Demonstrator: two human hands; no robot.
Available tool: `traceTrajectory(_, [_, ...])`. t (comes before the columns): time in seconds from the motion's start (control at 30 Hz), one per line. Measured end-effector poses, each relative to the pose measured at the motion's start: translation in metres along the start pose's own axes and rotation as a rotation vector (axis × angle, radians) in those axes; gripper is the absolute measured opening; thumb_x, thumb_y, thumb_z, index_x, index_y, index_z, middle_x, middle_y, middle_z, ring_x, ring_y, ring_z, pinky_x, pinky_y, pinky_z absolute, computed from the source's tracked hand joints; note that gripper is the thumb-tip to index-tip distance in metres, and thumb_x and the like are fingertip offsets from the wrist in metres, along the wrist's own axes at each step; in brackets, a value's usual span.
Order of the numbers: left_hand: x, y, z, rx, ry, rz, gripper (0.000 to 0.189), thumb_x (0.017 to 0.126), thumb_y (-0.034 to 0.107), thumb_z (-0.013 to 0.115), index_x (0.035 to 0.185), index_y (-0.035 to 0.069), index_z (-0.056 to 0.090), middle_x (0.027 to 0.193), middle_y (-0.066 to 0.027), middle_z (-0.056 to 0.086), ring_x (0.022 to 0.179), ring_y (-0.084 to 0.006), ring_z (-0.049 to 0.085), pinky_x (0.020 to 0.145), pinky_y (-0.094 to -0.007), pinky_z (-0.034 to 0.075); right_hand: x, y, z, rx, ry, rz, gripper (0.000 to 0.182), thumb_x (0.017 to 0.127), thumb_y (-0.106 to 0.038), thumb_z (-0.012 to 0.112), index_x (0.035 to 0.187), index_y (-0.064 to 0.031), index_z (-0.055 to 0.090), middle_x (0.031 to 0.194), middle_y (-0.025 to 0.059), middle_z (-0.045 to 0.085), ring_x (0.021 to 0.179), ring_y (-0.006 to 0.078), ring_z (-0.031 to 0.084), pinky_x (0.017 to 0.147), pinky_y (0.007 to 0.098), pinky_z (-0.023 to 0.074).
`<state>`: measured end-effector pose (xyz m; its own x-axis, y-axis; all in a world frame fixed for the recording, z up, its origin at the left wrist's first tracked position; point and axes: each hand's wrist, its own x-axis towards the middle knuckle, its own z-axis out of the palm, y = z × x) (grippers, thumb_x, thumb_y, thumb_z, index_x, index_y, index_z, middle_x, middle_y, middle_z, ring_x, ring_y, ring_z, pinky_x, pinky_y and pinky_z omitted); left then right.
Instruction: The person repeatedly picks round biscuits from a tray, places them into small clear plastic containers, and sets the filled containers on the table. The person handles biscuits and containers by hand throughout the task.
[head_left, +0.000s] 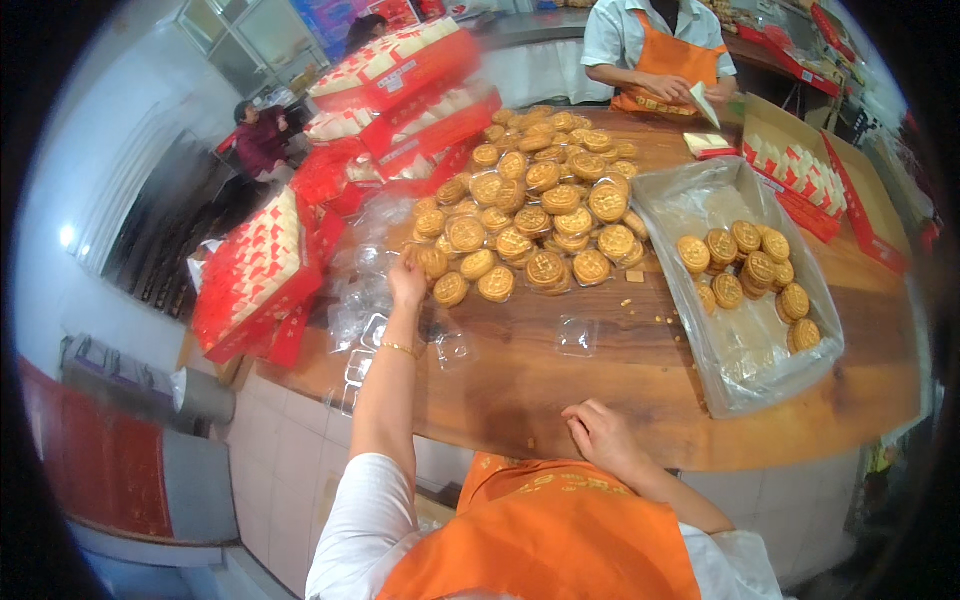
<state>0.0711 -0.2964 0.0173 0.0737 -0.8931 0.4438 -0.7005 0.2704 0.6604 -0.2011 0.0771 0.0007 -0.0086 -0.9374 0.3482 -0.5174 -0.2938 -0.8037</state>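
Observation:
My left hand (407, 283) reaches to the left edge of a large heap of golden mooncakes (532, 217). Its fingers are closed against the side of one mooncake (433, 262); the fingertips are partly hidden. Many heaped cakes sit in clear plastic trays or sleeves. Close to the table's front edge, my right hand (600, 433) rests with curled fingers and nothing visible in it. A single clear plastic tray (577, 336) lies on the wood between me and the heap. More clear trays (367, 349) are spread beside and under my left forearm.
A plastic-lined bin (720, 375) at the right holds stacked unwrapped mooncakes (757, 270). Red boxes of packets (262, 270) are piled at the left. Another open red box (799, 180) stands far right. Across the table (510, 382), a person in an orange apron (667, 60) handles a packet. Crumbs lie by the bin.

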Motion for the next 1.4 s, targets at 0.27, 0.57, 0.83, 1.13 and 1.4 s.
traceTrajectory(0.27, [-0.101, 0.128, 0.020, -0.013, -0.117, 0.457, 0.029, 0.083, 0.002, 0.064, 0.111, -0.004, 0.060, 0.106, -0.0226, 0.061, 0.101, -0.0378, 0.059, 0.088, -0.0441, 0.048, -0.003, 0.002, -0.001, -0.013, -0.011, 0.040, 0.005, 0.088, -0.006, 0.063, 0.093, -0.0041, 0.064, 0.085, 0.0125, 0.062, 0.076, 0.0320, 0.063, 0.065, 0.0399, 0.0507])
traceTrajectory(0.57, [-0.195, 0.169, 0.057, 0.028, -0.747, 0.661, 0.061, 0.080, 0.019, 0.074, 0.137, 0.015, 0.051, 0.131, -0.0175, 0.051, 0.124, -0.0334, 0.048, 0.106, -0.0462, 0.035, -0.002, 0.000, -0.001, -0.037, -0.021, 0.040, 0.008, 0.090, -0.008, 0.063, 0.097, -0.0047, 0.065, 0.086, 0.0123, 0.062, 0.074, 0.0294, 0.063, 0.066, 0.0373, 0.0512])
traceTrajectory(0.83, [-0.222, 0.186, 0.006, -1.467, -1.151, -0.563, 0.051, 0.097, 0.027, 0.060, 0.139, 0.004, 0.043, 0.129, -0.0113, 0.055, 0.119, -0.0208, 0.054, 0.097, -0.0349, 0.047, 0.025, 0.027, 0.010, 0.311, 0.460, 0.296, 0.026, 0.101, -0.020, 0.053, 0.119, -0.0012, 0.056, 0.094, 0.0034, 0.065, 0.085, 0.0106, 0.060, 0.073, 0.0285, 0.0502])
traceTrajectory(1.13, [-0.269, 0.180, -0.010, -0.879, -0.733, -0.229, 0.039, 0.100, 0.010, 0.048, 0.137, -0.001, 0.040, 0.117, -0.0130, 0.062, 0.101, -0.0192, 0.063, 0.086, -0.0309, 0.054, 0.049, 0.002, -0.025, -0.172, -0.119, 0.419, 0.028, 0.098, -0.027, 0.048, 0.110, -0.0063, 0.064, 0.097, 0.0197, 0.068, 0.090, 0.0376, 0.066, 0.080, 0.0430, 0.0518])
traceTrajectory(1.4, [-0.270, 0.108, -0.035, -0.210, -0.480, -0.068, 0.018, 0.094, 0.015, 0.054, 0.107, 0.003, 0.060, 0.092, -0.0181, 0.068, 0.080, -0.0369, 0.065, 0.069, -0.0446, 0.052, 0.164, 0.026, -0.152, -0.562, 0.229, 0.392, 0.041, 0.088, -0.011, 0.061, 0.129, -0.0064, 0.056, 0.121, 0.0189, 0.062, 0.113, 0.0361, 0.058, 0.097, 0.0425, 0.0461])
